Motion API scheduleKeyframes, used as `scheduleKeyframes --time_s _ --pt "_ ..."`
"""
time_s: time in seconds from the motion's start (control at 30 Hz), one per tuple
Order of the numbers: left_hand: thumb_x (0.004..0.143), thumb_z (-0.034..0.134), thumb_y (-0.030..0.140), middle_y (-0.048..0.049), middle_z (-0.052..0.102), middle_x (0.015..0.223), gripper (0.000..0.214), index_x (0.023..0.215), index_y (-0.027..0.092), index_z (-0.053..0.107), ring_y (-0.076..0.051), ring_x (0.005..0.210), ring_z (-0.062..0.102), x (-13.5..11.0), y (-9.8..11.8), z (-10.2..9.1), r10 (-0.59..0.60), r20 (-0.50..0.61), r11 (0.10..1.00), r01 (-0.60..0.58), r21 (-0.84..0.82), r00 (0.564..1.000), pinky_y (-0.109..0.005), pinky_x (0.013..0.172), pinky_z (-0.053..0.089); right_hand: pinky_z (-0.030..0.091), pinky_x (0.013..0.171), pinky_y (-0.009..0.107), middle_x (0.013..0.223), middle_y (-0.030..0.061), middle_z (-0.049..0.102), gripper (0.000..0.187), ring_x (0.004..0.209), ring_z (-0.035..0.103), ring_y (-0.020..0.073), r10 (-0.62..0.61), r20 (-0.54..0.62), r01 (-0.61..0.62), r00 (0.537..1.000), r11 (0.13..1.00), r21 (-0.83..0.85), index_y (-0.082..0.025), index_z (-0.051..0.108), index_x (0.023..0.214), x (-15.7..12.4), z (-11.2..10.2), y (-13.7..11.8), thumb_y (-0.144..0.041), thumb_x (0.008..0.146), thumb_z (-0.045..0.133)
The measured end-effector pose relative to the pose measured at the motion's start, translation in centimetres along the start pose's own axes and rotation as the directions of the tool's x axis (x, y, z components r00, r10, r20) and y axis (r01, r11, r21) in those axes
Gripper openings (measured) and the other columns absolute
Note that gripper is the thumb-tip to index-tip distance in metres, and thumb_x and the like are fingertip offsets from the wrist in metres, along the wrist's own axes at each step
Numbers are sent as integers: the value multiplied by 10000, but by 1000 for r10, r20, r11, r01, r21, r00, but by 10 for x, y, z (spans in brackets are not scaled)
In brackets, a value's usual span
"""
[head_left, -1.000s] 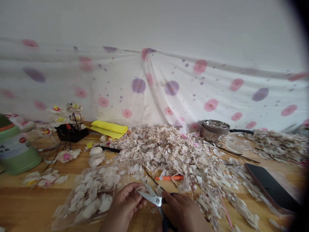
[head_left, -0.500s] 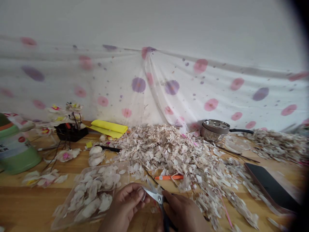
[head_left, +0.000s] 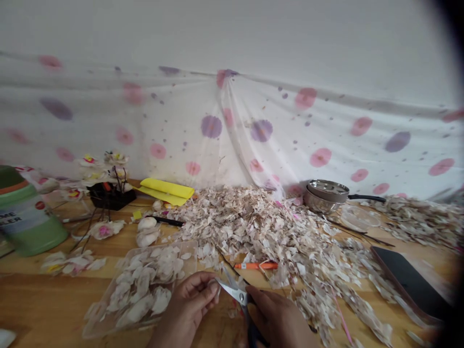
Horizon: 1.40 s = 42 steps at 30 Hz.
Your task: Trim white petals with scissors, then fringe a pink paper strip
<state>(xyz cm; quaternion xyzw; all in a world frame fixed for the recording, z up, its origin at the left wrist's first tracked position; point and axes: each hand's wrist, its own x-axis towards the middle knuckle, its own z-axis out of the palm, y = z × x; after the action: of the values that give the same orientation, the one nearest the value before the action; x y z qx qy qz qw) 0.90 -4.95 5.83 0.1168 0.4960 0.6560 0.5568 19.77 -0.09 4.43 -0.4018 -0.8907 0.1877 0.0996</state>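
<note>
My right hand (head_left: 277,316) is closed around the dark handles of a pair of scissors (head_left: 237,293), whose blades stand apart and point up and to the left. My left hand (head_left: 194,307) pinches a small pale petal (head_left: 216,292) between thumb and fingers, mostly hidden by them. One blade tip meets the petal at the left fingertips. Left of my hands lies a clear plastic tray (head_left: 105,325) holding many pale, rounded petals (head_left: 139,285). Just beyond the scissors is an orange pen-like stick (head_left: 256,266).
A large heap of pale scraps (head_left: 253,227) fills the middle. At right are a phone (head_left: 406,280) and metal bowls (head_left: 328,193). On the left stand a green tub (head_left: 34,222) and artificial flowers (head_left: 105,229), with a yellow sheet (head_left: 166,191) behind.
The whole scene has shifted slightly right in the view as the head turned a little left. My hands keep nearly the same pose, with the scissors still at the petal.
</note>
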Motion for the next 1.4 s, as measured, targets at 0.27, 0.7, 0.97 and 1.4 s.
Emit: scheduleKeyframes --time_s 0.27,0.7,0.97,1.4 --pt "328 951 422 -3 698 619 435 638 191 752 -141 639 600 6 -4 -3 26 58 999 -29 39 998 -235 632 470 517 835 261 1078 114 746 402 976 703 239 20 7 -20 1000 1000 -8 -184 616 1242 1 -3 -3 -137 874 460" --pt "383 947 283 13 656 623 389 677 177 716 -120 618 565 6 -2 -6 60 66 998 -61 21 996 -231 617 458 528 872 324 1106 155 725 470 1016 686 288 67 118 -68 991 998 7 -113 605 1280 4 -6 -7 -142 817 525" --pt "441 937 316 0 708 717 429 778 189 704 -152 704 620 15 -4 -15 176 89 979 -184 88 980 -234 649 485 525 773 243 1016 76 763 382 894 711 228 -32 4 32 999 999 -6 -228 619 1246 0 4 1 -204 889 486" --pt "495 900 264 -28 730 742 377 812 195 708 -212 744 661 18 -6 -21 245 150 935 -275 225 958 -272 669 498 492 591 224 812 51 772 273 706 715 220 -13 -114 1 993 994 -106 -240 683 1083 10 50 13 -368 871 569"
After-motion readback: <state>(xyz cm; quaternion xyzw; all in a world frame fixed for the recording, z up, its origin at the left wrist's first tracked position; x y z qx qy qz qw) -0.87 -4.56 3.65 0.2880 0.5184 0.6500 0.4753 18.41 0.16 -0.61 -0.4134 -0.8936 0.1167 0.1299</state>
